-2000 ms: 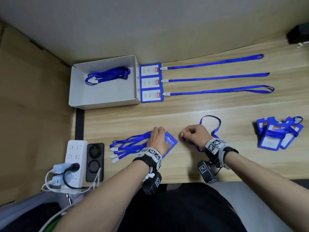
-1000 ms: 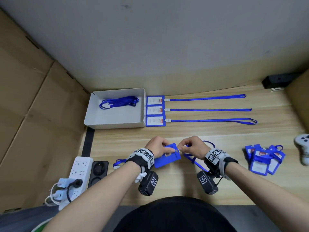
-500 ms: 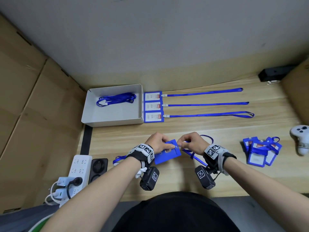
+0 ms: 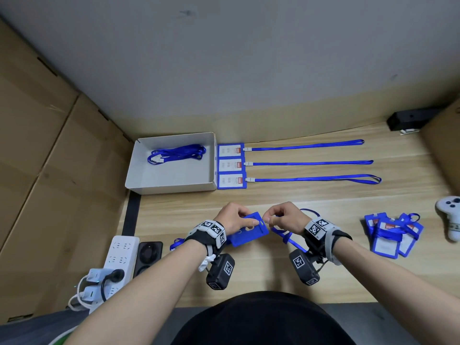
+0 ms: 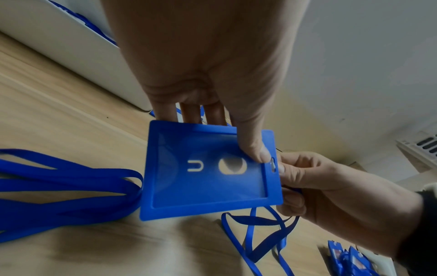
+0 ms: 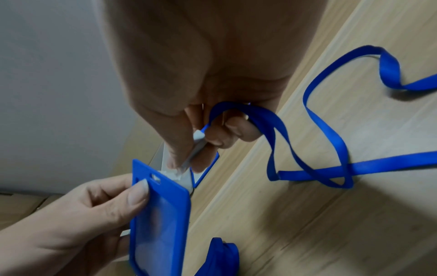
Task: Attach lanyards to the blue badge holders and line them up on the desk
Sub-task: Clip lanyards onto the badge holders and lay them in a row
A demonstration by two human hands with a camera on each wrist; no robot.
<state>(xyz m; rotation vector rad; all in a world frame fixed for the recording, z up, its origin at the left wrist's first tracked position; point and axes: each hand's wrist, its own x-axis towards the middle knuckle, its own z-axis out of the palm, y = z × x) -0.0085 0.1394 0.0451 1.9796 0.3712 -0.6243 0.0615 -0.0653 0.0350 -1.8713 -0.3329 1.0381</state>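
Clip (image 6: 194,149) nearer holder (image 4: 249,230) slot, labels unreadable

An improvised office workstation: a wood-grain tabletop (image 4: 298,277) sits against a plain grey wall (image 4: 224,58), hemmed by cardboard panels (image 4: 37,158). A white power strip (image 4: 119,255), white box (image 4: 171,188) and game controller (image 4: 450,215) lie about.

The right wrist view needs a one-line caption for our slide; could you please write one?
Right hand pinches a lanyard's white clip at the slot of a blue badge holder held by the left hand.
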